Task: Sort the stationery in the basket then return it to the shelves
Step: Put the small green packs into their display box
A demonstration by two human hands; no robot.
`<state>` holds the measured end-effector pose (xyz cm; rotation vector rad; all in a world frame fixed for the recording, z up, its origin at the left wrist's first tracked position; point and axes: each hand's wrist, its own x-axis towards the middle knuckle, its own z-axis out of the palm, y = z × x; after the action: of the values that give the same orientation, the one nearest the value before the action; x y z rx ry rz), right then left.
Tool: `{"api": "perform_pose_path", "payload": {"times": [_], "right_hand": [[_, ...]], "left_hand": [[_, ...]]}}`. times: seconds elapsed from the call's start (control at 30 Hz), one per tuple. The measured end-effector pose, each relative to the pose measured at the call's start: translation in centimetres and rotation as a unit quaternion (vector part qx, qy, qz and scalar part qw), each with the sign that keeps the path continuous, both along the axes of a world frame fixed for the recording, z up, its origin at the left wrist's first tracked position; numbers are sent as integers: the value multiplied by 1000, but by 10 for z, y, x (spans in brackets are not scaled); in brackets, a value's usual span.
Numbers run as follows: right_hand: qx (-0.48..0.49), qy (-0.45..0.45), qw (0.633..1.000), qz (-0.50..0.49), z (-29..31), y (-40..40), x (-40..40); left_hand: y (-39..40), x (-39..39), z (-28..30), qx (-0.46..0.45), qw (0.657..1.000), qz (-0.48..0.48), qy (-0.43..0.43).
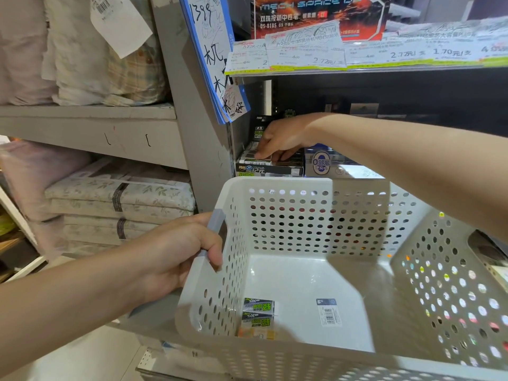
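From the head camera, the left hand grips the grey-blue handle on the left wall of a white perforated plastic basket, fingers curled round it, holding the basket up in front of the shelves.

On the basket floor, near its left front corner, lie two small eraser packs with green and black labels, touching each other; "30%" can be read on each. Well to their right lies a small white packet with a barcode label.

The right hand reaches into the lower grey metal shelf, fingers bent down onto small packs in a black display box standing at the shelf's left end; whether it pinches one cannot be told. The box front carries white Chinese characters, and a "deli" mark shows at its right corner. Just beside it stands a blue and white carton.

Above, paper price tags line the upper shelf edge, reading "2.72元/支", "2.7元/支" and "1.70元/支". Behind them a red and black pen box shows "MECH SPACE" and "DS-0185 0.5". A blue-edged handwritten sign hangs on the upright, with "1399" at its top. Folded bedding in clear wrap fills the left shelves.
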<state>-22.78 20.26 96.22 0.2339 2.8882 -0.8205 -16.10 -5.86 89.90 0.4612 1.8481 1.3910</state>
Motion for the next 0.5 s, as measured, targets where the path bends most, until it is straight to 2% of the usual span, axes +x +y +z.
{"api": "perform_pose_path", "payload": {"times": [0.5], "right_hand": [[137, 21, 988, 70, 2, 2, -1]], "left_hand": [[-5, -1, 0, 7, 1000, 4, -11]]}}
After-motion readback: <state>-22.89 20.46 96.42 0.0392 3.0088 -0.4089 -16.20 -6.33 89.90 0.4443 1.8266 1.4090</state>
